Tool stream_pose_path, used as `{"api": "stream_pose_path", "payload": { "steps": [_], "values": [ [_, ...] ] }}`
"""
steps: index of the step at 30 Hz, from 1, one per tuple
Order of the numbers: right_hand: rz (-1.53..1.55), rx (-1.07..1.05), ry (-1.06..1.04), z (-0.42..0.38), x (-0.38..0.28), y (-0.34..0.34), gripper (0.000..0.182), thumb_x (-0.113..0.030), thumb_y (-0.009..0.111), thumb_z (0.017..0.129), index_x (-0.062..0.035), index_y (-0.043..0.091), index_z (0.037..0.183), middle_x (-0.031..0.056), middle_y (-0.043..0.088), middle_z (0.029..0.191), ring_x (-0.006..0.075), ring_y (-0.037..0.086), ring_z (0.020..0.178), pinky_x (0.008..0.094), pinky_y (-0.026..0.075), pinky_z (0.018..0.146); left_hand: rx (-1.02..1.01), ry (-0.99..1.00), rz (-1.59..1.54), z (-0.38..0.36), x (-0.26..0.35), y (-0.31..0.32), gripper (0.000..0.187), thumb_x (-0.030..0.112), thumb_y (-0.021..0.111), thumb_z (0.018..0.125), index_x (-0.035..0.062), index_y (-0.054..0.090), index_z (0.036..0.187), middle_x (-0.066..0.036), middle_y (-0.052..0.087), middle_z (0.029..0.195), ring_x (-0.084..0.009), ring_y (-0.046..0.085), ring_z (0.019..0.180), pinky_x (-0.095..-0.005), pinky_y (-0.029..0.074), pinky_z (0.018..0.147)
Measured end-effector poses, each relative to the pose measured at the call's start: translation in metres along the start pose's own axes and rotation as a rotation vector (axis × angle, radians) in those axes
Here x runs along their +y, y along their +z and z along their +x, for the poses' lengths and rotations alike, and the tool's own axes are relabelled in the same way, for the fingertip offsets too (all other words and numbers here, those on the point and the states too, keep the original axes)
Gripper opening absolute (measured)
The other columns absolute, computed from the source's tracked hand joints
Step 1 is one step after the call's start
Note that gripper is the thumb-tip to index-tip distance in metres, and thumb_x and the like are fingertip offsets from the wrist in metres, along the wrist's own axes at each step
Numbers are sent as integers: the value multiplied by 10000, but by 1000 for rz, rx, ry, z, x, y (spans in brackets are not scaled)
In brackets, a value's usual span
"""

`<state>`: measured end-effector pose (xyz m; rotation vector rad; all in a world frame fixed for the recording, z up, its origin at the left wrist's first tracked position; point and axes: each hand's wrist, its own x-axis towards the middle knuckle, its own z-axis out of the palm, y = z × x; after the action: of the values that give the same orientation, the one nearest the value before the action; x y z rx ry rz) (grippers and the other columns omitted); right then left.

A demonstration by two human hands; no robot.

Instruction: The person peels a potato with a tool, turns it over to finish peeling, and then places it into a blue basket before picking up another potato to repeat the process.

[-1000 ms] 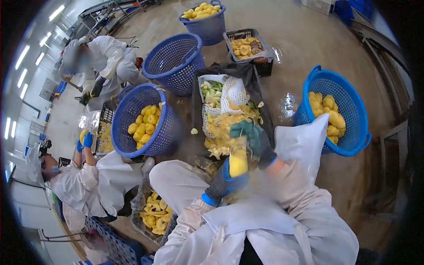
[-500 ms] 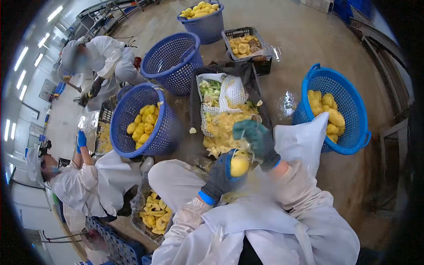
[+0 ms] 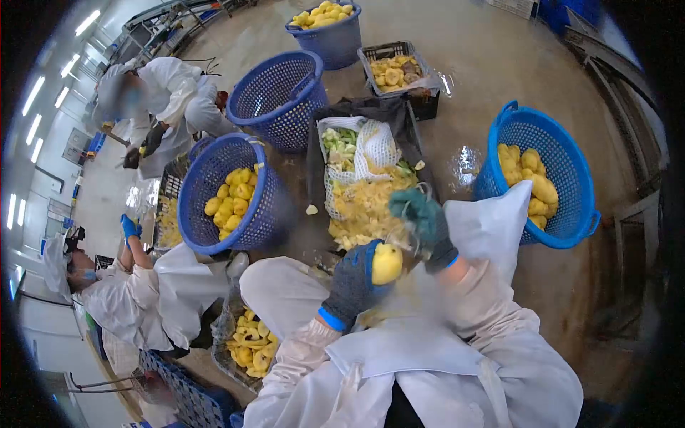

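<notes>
My left hand point(image 3: 349, 289), in a dark glove with a blue cuff, is closed around a peeled yellow mango point(image 3: 387, 264). A small dark spot shows on the fruit. Just right of it, my right hand point(image 3: 422, 221), in a green glove, is curled around a thin metal tool that looks like a peeler point(image 3: 414, 239); motion blur hides its exact shape. Both hands are above my lap, close to a black-lined crate point(image 3: 316, 167) of yellow peelings point(image 3: 360, 214), green scraps and white foam netting.
Yellow fruit fills part of the blue basket point(image 3: 581, 167) at right and the purple-blue basket point(image 3: 187, 207) at left. More baskets and a crate of fruit pieces point(image 3: 396, 73) stand beyond. Two co-workers point(image 3: 168, 292) point(image 3: 175, 89) are at left. The floor point(image 3: 492, 78) is wet.
My right hand has moved slightly right, away from the mango. The mango has turned a little in my left hand, exposing the dark spot. A co-worker's gloved hand at left has shifted slightly.
</notes>
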<state>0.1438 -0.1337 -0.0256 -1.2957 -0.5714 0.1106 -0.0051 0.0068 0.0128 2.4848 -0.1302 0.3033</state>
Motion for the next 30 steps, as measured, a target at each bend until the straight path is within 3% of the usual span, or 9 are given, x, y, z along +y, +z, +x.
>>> {"api": "stream_pose_path", "payload": {
  "steps": [4, 5, 12, 13, 17, 23, 26, 28, 30],
  "values": [
    [278, 136, 432, 2, 41, -17, 280, -224, 532, 939, 8, 620, 1069, 105, 653, 1007, 209, 634, 894, 333, 522, 793, 20, 2, 9, 5, 4, -2, 778, 333, 817, 666, -21, 484, 1274, -210, 595, 1056, -386, 592, 960, -465, 473, 852],
    [1043, -19, 366, 13, 39, -19, 303, -258, 511, 960, 8, 619, 1058, 113, 657, 1033, 208, 632, 888, 342, 525, 787, 17, 11, 5, 2, 1, -4, 781, 334, 815, 668, -24, 481, 1276, -211, 595, 1060, -385, 591, 964, -462, 472, 855],
    [121, 192, 333, 2, 68, -23, 329, -273, 475, 990, 19, 626, 1015, 85, 646, 959, 184, 624, 838, 313, 518, 761, 46, 41, 26, -1, -4, 2, 746, 327, 800, 676, -10, 495, 1267, -211, 592, 1103, -383, 596, 973, -450, 484, 845],
    [498, 247, 468, 7, 81, -37, 293, -234, 490, 975, 18, 635, 1008, 81, 654, 943, 183, 631, 827, 309, 518, 755, 34, 43, -6, 1, -5, -3, 742, 325, 791, 674, -1, 496, 1272, -209, 588, 1099, -380, 592, 975, -452, 484, 843],
    [59, 22, 143, -4, -6, 14, 259, -171, 504, 942, 11, 650, 1055, 78, 660, 913, 180, 644, 832, 293, 520, 749, -48, -45, -14, 3, -1, -3, 753, 335, 811, 674, -15, 496, 1262, -215, 590, 1102, -394, 584, 974, -458, 472, 848],
    [574, 167, 440, -1, 38, -16, 247, -145, 486, 934, 6, 638, 1056, 78, 655, 950, 198, 651, 824, 307, 533, 730, 53, 46, 39, -1, -1, -6, 730, 324, 791, 667, 20, 497, 1262, -187, 588, 1086, -365, 583, 985, -448, 478, 850],
    [-192, 96, 189, -13, 46, -1, 251, -105, 513, 905, -10, 606, 1118, 83, 644, 971, 204, 647, 844, 332, 529, 774, 71, -22, 17, -2, -4, 3, 711, 314, 792, 681, 17, 502, 1259, -189, 587, 1112, -367, 584, 985, -451, 480, 839],
    [380, 131, 407, -6, 48, -2, 264, -91, 528, 893, -23, 599, 1138, 78, 637, 981, 181, 631, 847, 316, 513, 791, 63, -5, -158, 4, 0, 2, 718, 300, 814, 680, -3, 499, 1249, -216, 601, 1065, -386, 601, 928, -449, 490, 814],
    [189, 136, 320, 5, 26, -7, 238, -104, 515, 909, -21, 623, 1105, 84, 654, 992, 177, 628, 857, 294, 499, 781, 76, -3, -301, 4, -4, 1, 689, 277, 810, 686, -4, 508, 1238, -216, 607, 1055, -381, 606, 922, -442, 495, 809]
  ]
}}
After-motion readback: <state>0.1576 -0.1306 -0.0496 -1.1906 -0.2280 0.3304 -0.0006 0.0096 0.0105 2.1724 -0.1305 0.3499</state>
